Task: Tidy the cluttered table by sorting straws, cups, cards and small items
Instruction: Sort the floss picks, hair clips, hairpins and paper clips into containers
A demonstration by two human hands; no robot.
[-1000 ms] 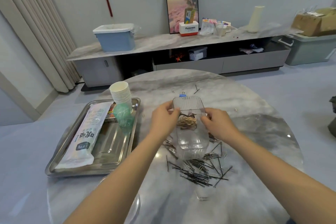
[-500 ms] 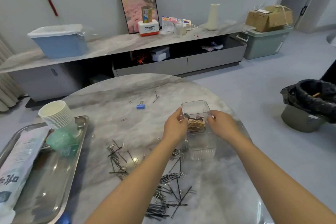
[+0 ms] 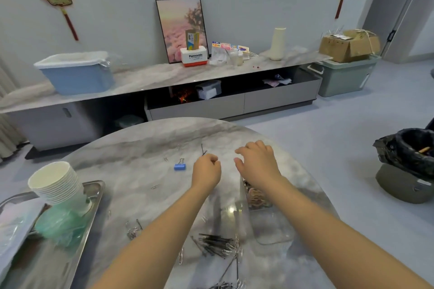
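A clear plastic box [image 3: 273, 230] holding rubber bands [image 3: 254, 196] rests on the round marble table [image 3: 145, 148], partly under my right forearm. My left hand [image 3: 206, 171] hovers beyond it with its fingers curled into a fist, and nothing shows in it. My right hand [image 3: 257, 163] is beside it, fingers loosely spread and empty. A blue binder clip [image 3: 180, 166] lies just left of my left hand. A dark hairpin [image 3: 203, 151] lies just past its knuckles. Black hairpins and paper clips [image 3: 217, 243] are scattered near the front edge.
A metal tray [image 3: 95, 195] at the left holds a stack of white paper cups [image 3: 56, 185], a green mesh bundle [image 3: 61, 225] and a straw pack [image 3: 14, 225]. A bin with a black bag [image 3: 408, 150] stands on the floor to the right.
Both hands have let go of the clear box, which now rests on the table. They have moved forward past it. The view has swung right and closer.
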